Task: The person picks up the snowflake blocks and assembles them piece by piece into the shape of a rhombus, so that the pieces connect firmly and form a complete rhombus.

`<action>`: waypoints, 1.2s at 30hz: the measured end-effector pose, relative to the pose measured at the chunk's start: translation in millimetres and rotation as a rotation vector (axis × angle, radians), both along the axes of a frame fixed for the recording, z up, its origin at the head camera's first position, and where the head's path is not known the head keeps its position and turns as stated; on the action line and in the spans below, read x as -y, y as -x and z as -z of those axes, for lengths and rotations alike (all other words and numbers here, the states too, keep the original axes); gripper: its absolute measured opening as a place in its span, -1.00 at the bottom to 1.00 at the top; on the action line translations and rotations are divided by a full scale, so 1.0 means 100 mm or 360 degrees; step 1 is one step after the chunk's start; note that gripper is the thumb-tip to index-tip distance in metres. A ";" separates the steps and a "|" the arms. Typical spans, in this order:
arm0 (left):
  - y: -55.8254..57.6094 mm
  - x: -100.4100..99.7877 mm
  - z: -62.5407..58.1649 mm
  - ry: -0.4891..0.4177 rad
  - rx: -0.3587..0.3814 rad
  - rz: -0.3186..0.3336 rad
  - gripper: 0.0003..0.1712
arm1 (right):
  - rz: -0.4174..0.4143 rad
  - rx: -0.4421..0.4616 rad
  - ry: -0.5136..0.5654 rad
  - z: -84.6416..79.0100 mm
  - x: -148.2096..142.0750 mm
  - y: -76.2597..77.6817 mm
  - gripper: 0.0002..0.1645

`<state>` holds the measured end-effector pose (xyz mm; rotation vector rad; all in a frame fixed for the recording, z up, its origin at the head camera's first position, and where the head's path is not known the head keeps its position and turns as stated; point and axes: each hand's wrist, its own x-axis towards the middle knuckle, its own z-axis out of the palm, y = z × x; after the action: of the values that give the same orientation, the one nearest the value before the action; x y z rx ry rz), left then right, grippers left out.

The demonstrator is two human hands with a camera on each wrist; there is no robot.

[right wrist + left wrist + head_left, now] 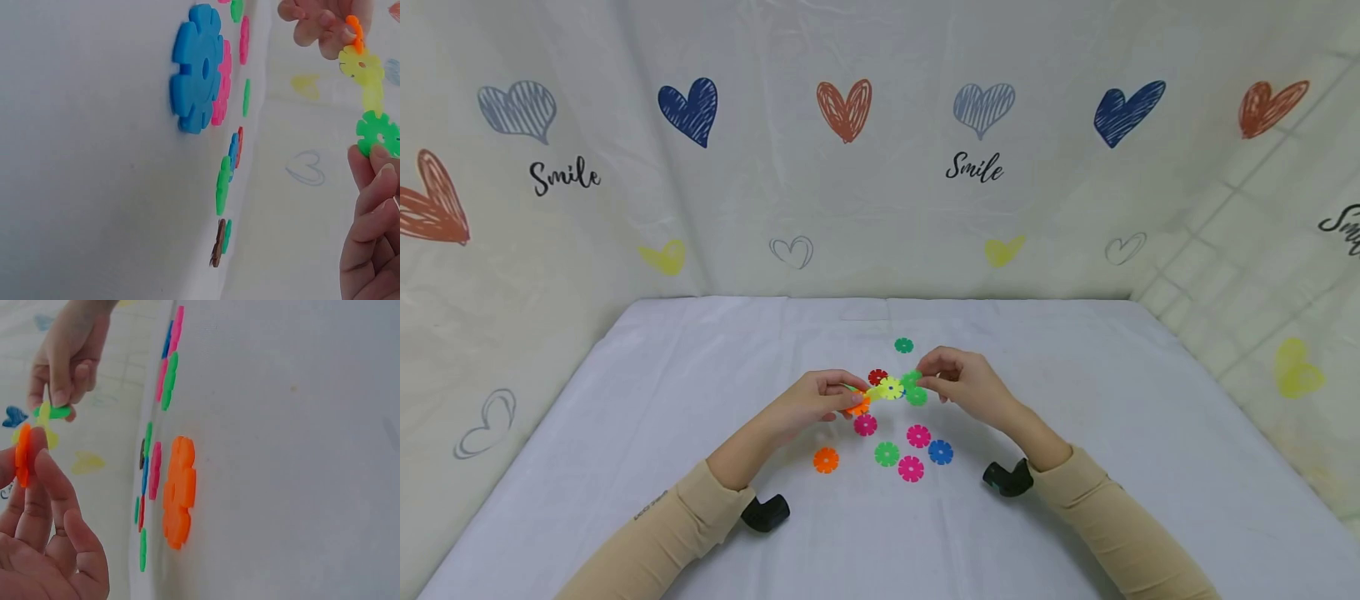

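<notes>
A short chain of notched, flower-shaped plastic discs is held above the table between both hands. My left hand (pixel 811 403) pinches the orange disc (pixel 22 456) at one end between thumb and fingers. Yellow discs (pixel 362 65) make up the middle, set at angles to one another. At the other end, thumb and forefinger of my right hand (pixel 967 385) pinch a green disc (pixel 378 132), which meets the yellow part edge to edge in the right wrist view. The left fingers partly hide the orange disc in the head view.
Loose discs lie flat on the white cloth below: an orange disc (pixel 826 460), a blue disc (pixel 941 452), a green disc (pixel 887 454), several pink discs (pixel 912 468) and a red disc (pixel 877 377). Farther back lies a dark green disc (pixel 904 345). Black wrist devices (pixel 766 513) hang by both sleeves.
</notes>
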<state>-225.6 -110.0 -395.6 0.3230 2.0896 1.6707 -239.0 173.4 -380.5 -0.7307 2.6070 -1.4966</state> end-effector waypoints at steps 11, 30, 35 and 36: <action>-0.02 -0.04 0.01 -0.0080 0.0167 -0.0113 -0.55 | 0.0015 -0.0198 0.0016 0.02 0.04 -0.07 -0.81; -0.07 -0.16 -0.06 -0.0004 -0.0147 -0.0023 -0.52 | -0.0098 -0.0542 0.0001 0.04 0.22 -0.16 -0.75; -0.11 -0.19 -0.09 0.0055 -0.0290 -0.0054 -0.54 | -0.0107 -0.0547 0.0043 0.05 0.25 -0.16 -0.75; -0.12 -0.20 -0.10 0.0069 -0.0311 -0.0057 -0.55 | -0.0110 -0.0536 0.0053 0.04 0.25 -0.16 -0.76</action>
<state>-213.5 -89.7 -385.7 0.4541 2.2817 1.6703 -223.5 148.1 -384.9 -1.1559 2.7563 -1.5162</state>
